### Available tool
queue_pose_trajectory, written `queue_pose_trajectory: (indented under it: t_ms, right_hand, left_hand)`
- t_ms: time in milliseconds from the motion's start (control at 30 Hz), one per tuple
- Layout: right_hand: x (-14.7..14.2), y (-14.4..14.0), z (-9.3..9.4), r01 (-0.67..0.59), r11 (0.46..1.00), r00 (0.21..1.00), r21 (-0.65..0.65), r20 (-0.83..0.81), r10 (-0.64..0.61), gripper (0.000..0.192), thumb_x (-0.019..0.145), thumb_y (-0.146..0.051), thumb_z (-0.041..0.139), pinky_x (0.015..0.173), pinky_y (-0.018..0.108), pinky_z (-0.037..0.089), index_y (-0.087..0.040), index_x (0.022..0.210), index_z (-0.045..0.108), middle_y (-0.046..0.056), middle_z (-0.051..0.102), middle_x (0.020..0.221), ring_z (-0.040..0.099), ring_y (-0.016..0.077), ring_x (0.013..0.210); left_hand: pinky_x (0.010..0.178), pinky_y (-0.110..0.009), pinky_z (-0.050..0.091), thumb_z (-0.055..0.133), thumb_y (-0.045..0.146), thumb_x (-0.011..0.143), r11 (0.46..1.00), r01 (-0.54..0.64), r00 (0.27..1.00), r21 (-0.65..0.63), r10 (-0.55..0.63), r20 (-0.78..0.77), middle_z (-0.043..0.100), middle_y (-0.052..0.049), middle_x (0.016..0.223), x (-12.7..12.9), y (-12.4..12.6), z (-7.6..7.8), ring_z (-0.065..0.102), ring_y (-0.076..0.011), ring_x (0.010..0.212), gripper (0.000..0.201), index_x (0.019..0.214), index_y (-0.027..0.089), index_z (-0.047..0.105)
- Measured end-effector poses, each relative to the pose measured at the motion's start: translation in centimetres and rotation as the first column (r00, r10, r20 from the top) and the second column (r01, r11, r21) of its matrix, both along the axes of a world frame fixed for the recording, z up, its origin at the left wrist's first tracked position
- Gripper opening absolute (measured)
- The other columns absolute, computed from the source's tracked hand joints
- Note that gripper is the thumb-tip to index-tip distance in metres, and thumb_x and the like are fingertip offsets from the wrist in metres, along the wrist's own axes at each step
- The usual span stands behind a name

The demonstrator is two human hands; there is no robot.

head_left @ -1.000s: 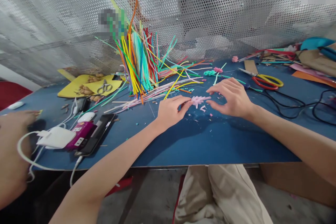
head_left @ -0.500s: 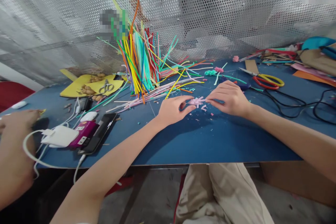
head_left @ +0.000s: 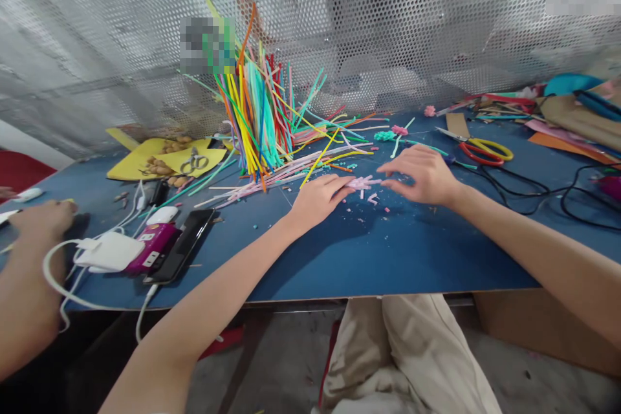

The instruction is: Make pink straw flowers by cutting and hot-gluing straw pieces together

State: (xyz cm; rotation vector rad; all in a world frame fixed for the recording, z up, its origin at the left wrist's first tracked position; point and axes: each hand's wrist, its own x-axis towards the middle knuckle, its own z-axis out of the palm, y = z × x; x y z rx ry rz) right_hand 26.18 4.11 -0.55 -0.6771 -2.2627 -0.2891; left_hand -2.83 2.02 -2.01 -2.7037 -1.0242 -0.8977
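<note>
My left hand (head_left: 317,200) is closed in a pinch on a small lilac pipe-cleaner cluster (head_left: 361,183), whose short stubs stick out past the fingertips to the right. Just beyond those stubs, my right hand (head_left: 423,176) hovers with thumb and fingers apart, nothing visible between them. Lilac offcuts (head_left: 372,198) and tiny scraps lie on the blue tabletop (head_left: 339,265) below both hands. Behind my right hand lie a teal fuzzy piece (head_left: 385,136) and a pink fuzzy piece (head_left: 400,130).
Many coloured pipe cleaners (head_left: 262,116) stand bundled at the back. Scissors (head_left: 478,147) and black cables (head_left: 528,191) lie right. Left are a phone (head_left: 182,249), a purple power strip (head_left: 154,247) and yellow sheets (head_left: 145,160). Another person's hand (head_left: 43,220) rests far left.
My right hand has parted from the lilac cluster, and its fingers have opened. The left hand keeps its pinch. The other person's hand has shifted slightly right.
</note>
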Motion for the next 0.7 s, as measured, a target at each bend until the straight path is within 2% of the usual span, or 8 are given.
queue_pose_trajectory:
  t_ms: [100, 167, 267, 367, 467, 500, 567, 700]
  right_hand:
    - [2.4, 1.7, 0.7, 0.239, 0.964, 0.962, -0.117, -0.104, -0.251, 0.021, 0.093, -0.037, 0.064, 0.079, 0.035, 0.047, -0.023, 0.105, 0.074, 0.002, 0.075, 0.087, 0.065, 0.0194, 0.078]
    - [4.7, 3.1, 1.1, 0.394, 0.876, 0.899, -0.279, -0.080, -0.430, 0.020, 0.092, -0.034, 0.063, 0.073, 0.033, 0.045, -0.023, 0.106, 0.074, 0.004, 0.075, 0.090, 0.062, 0.0187, 0.074]
    - [8.8, 5.0, 1.3, 0.607, 0.677, 0.759, -0.417, 0.052, -0.649, 0.024, 0.089, -0.036, 0.065, 0.071, 0.034, 0.037, -0.024, 0.108, 0.075, 0.008, 0.075, 0.100, 0.058, 0.0200, 0.079]
    - [12.9, 6.6, 0.8, 0.771, 0.451, 0.565, -0.450, 0.157, -0.810, 0.032, 0.090, -0.040, 0.061, 0.072, 0.037, 0.034, -0.024, 0.115, 0.074, 0.013, 0.073, 0.113, 0.059, 0.0232, 0.087]
    - [16.1, 8.0, -0.5, 0.853, 0.224, 0.410, -0.472, 0.339, -0.847, 0.049, 0.085, -0.049, 0.066, 0.072, 0.039, 0.033, -0.019, 0.124, 0.072, 0.022, 0.069, 0.121, 0.059, 0.0263, 0.091]
    - [16.8, 8.3, -0.9, 0.862, 0.167, 0.384, -0.479, 0.402, -0.831, 0.055, 0.083, -0.051, 0.068, 0.072, 0.039, 0.033, -0.014, 0.123, 0.072, 0.026, 0.068, 0.121, 0.060, 0.0264, 0.090]
    - [17.9, 9.0, -1.6, 0.861, 0.120, 0.381, -0.494, 0.472, -0.795, 0.056, 0.079, -0.051, 0.072, 0.070, 0.039, 0.034, -0.007, 0.113, 0.075, 0.031, 0.068, 0.113, 0.060, 0.0242, 0.083]
    - [18.6, 9.8, -2.1, 0.842, 0.160, 0.419, -0.515, 0.439, -0.794, 0.041, 0.073, -0.041, 0.079, 0.065, 0.039, 0.033, -0.004, 0.092, 0.078, 0.026, 0.070, 0.093, 0.054, 0.0168, 0.066]
  left_hand:
    - [0.088, -0.032, 0.054, 0.046, 0.039, 0.106, 1.000, 0.018, 0.999, -0.005, -0.017, 0.026, 0.076, -0.009, 0.104, -0.4, 0.6, -0.1, 0.070, -0.0176, 0.096, 0.037, 0.125, 0.016, 0.069]
    - [0.087, -0.032, 0.054, 0.046, 0.039, 0.106, 1.000, 0.009, 0.999, -0.007, -0.009, 0.036, 0.076, -0.008, 0.098, -0.7, 1.0, -0.1, 0.070, -0.0181, 0.092, 0.038, 0.122, 0.015, 0.070]
    - [0.087, -0.034, 0.053, 0.047, 0.041, 0.105, 1.000, -0.024, 0.999, -0.003, 0.024, 0.047, 0.076, -0.008, 0.096, -1.1, 1.4, -0.2, 0.069, -0.0189, 0.091, 0.038, 0.117, 0.016, 0.073]
    - [0.089, -0.036, 0.053, 0.049, 0.041, 0.105, 0.999, -0.048, 0.996, 0.006, 0.047, 0.079, 0.076, -0.009, 0.101, -1.2, 1.5, -0.3, 0.069, -0.0202, 0.094, 0.036, 0.117, 0.017, 0.073]
    - [0.089, -0.037, 0.053, 0.051, 0.040, 0.104, 0.999, -0.041, 0.991, 0.021, 0.038, 0.128, 0.076, -0.009, 0.104, -1.1, 1.3, -0.1, 0.068, -0.0204, 0.094, 0.034, 0.120, 0.018, 0.072]
    - [0.089, -0.037, 0.053, 0.052, 0.039, 0.104, 0.999, -0.032, 0.990, 0.030, 0.027, 0.141, 0.076, -0.009, 0.105, -1.0, 1.1, 0.1, 0.068, -0.0201, 0.094, 0.033, 0.121, 0.018, 0.071]
    - [0.090, -0.037, 0.053, 0.054, 0.037, 0.103, 0.999, -0.010, 0.987, 0.045, 0.003, 0.161, 0.076, -0.008, 0.105, -0.8, 0.8, 0.4, 0.067, -0.0193, 0.094, 0.032, 0.126, 0.020, 0.069]
    - [0.088, -0.035, 0.052, 0.056, 0.035, 0.102, 0.997, 0.027, 0.982, 0.068, -0.039, 0.185, 0.077, -0.004, 0.101, -0.8, 0.2, 0.9, 0.066, -0.0174, 0.089, 0.031, 0.131, 0.024, 0.065]
